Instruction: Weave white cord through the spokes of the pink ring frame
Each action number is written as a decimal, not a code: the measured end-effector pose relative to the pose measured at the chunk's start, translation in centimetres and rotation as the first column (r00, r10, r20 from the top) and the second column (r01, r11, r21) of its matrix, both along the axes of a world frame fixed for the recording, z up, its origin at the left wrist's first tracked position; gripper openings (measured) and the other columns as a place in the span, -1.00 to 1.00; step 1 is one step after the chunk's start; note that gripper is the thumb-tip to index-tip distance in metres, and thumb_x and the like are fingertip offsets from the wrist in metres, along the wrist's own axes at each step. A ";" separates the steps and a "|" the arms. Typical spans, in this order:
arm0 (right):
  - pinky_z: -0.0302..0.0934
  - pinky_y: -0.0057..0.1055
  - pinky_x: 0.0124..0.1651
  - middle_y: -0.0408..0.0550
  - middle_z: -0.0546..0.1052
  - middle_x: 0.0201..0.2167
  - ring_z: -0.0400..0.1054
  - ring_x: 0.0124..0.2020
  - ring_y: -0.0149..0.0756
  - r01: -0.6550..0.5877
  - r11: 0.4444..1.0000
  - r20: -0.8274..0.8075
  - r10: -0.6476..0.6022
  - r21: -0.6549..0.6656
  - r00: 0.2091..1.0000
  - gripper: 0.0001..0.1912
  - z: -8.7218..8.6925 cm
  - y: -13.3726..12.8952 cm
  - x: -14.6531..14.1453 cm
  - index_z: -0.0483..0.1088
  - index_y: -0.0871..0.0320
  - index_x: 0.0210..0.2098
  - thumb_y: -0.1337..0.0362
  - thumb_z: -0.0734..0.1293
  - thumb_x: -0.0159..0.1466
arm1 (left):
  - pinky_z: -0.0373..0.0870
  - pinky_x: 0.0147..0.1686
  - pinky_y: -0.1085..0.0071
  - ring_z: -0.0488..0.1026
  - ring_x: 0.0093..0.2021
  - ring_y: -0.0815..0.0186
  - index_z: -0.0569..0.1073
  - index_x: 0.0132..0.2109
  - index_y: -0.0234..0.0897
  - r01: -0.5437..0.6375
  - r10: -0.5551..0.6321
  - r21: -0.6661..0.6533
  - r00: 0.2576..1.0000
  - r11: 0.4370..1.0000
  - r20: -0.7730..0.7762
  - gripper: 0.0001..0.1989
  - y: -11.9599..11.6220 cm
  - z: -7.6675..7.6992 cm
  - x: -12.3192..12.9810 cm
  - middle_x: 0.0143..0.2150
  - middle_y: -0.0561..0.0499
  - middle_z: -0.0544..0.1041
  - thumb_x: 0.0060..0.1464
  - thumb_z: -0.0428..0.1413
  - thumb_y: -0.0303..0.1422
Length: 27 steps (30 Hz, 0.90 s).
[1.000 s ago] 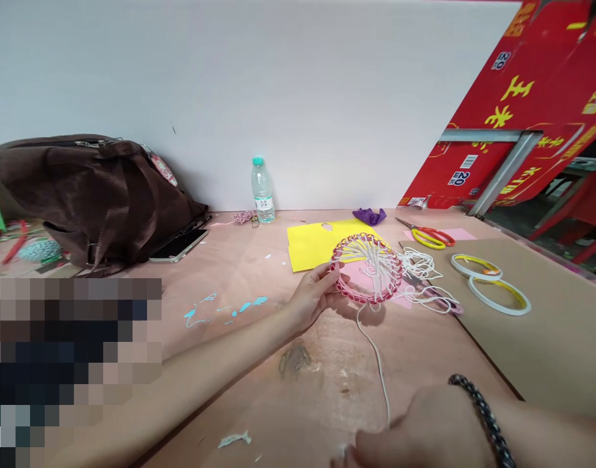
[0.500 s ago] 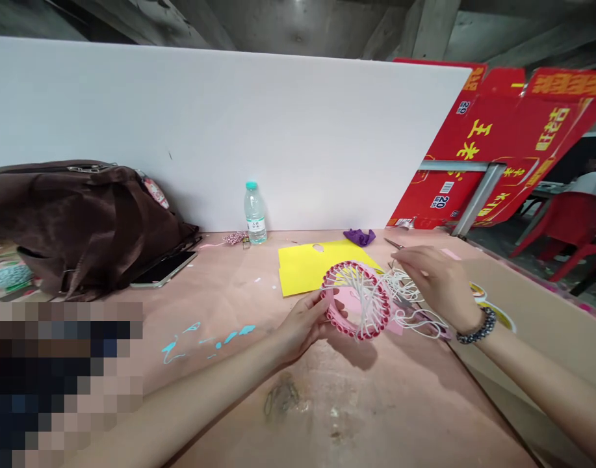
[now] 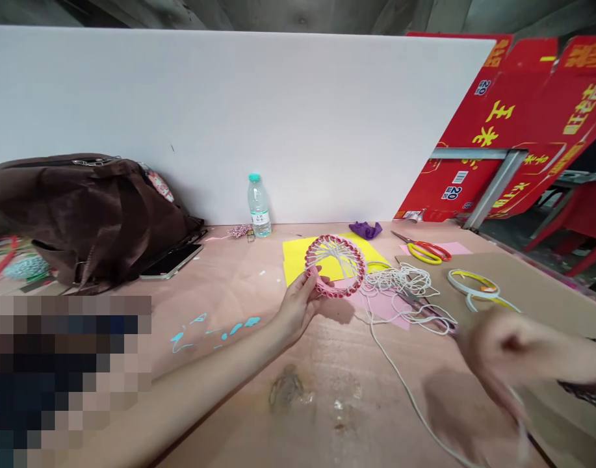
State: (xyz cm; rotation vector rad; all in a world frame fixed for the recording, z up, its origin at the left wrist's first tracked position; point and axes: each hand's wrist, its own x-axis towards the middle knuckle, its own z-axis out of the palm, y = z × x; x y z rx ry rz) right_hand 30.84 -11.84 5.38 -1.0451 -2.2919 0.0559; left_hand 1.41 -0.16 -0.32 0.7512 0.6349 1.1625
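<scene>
My left hand (image 3: pixel 302 299) is closed on the left rim of a pink ring (image 3: pixel 360 281) edged with red-pink loops. White strands criss-cross the ring's middle, and it is held tilted above the table. My right hand (image 3: pixel 502 344), blurred by motion, is curled into a fist low on the right. A white cord (image 3: pixel 400 380) runs from near the ring down to the bottom edge, then loops up toward this fist. Beside the ring lies a tangled pile of white cord (image 3: pixel 405 279) over a pink sheet (image 3: pixel 392 317), with dark-bladed scissors (image 3: pixel 419 304) partly under it.
Behind the ring lie yellow paper (image 3: pixel 295 257) and a purple crumpled piece (image 3: pixel 366 229). Red-and-yellow scissors (image 3: pixel 427 252) and tape rolls (image 3: pixel 473 283) are at right. A water bottle (image 3: pixel 259 208), phone (image 3: pixel 171 261) and brown bag (image 3: pixel 83 221) stand or lie along the white board (image 3: pixel 220 117).
My right hand has swung from beside the cord pile to the lower right, drawing out a long length of white cord. The ring in my left hand has moved slightly up and left.
</scene>
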 end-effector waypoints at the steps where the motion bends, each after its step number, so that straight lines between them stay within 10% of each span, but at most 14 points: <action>1: 0.23 -0.55 -0.57 -0.16 0.46 -0.63 0.34 -0.63 -0.47 0.051 0.997 0.004 -0.051 -0.049 0.999 -0.50 -0.2 1.0 0.0 0.47 0.07 -0.46 -0.09 0.10 0.34 | 0.42 -0.21 0.41 0.50 -0.27 0.32 0.44 -0.07 -0.34 0.053 -0.053 0.005 0.999 0.999 0.001 -0.61 -0.2 0.1 0.0 -0.24 -0.10 0.55 -0.05 0.25 -0.28; 5: 0.34 -0.36 -0.36 -0.04 0.56 -0.30 0.46 -0.34 -0.25 0.324 0.946 -0.009 -0.324 -0.018 0.946 -0.78 -0.2 4.3 -1.6 0.47 0.12 -0.25 0.25 0.19 0.33 | 0.41 -0.17 0.37 0.49 -0.19 0.28 0.43 -0.01 -0.33 0.279 -0.278 0.027 0.960 0.960 -0.022 -0.61 -1.1 0.3 -0.2 -0.11 -0.17 0.52 0.02 0.20 -0.28; 12: 0.31 -0.28 -0.16 -0.03 0.53 -0.21 0.41 -0.18 -0.25 0.219 0.972 -0.232 -0.194 0.084 0.953 -0.81 1.4 3.3 -5.8 0.44 0.09 -0.18 0.32 0.19 0.34 | 0.37 -0.17 0.40 0.46 -0.19 0.31 0.44 -0.02 -0.28 0.416 -0.410 0.048 0.906 0.908 -0.103 -0.67 -1.8 0.3 -0.6 -0.11 -0.14 0.49 0.07 0.16 -0.28; 27: 0.30 -0.37 -0.30 -0.07 0.54 -0.23 0.41 -0.29 -0.32 0.298 0.954 -0.254 -0.293 -0.018 0.922 -0.78 0.7 2.9 -5.7 0.47 0.08 -0.14 0.35 0.21 0.32 | 0.40 -0.22 0.37 0.44 -0.30 0.33 0.46 -0.23 -0.33 0.464 -0.442 0.070 0.874 0.883 -0.203 -0.75 -2.3 0.9 -0.3 -0.24 -0.09 0.46 0.01 0.19 -0.23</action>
